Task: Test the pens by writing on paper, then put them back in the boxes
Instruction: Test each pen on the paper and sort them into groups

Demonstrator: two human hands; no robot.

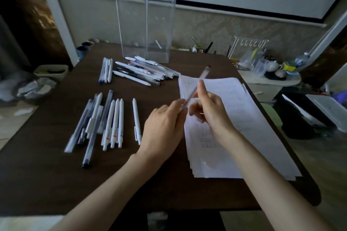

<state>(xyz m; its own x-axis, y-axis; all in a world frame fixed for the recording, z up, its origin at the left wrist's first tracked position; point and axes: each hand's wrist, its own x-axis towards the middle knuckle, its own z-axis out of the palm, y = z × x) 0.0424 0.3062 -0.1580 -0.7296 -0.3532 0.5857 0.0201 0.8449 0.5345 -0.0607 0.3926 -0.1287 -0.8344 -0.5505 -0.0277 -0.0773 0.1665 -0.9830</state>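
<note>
The right hand [208, 107] grips a translucent grey pen [203, 74] above the white paper stack [253, 127], its faint writing unreadable. The left hand [163, 127] pinches the pen's lower end. Two clear plastic boxes [146, 28] stand beyond both hands.

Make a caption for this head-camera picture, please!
Left hand and right hand hold one clear pen over the paper, beside loose pens and two clear boxes.

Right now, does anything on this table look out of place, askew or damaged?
Nothing looks damaged or spilled. The pens by the clear boxes lie in a crisscrossed heap, unlike the nearer rows; one white pen lies alone beside those rows. The paper stack is fanned unevenly. The left hand and right hand hold a clear pen.
</note>
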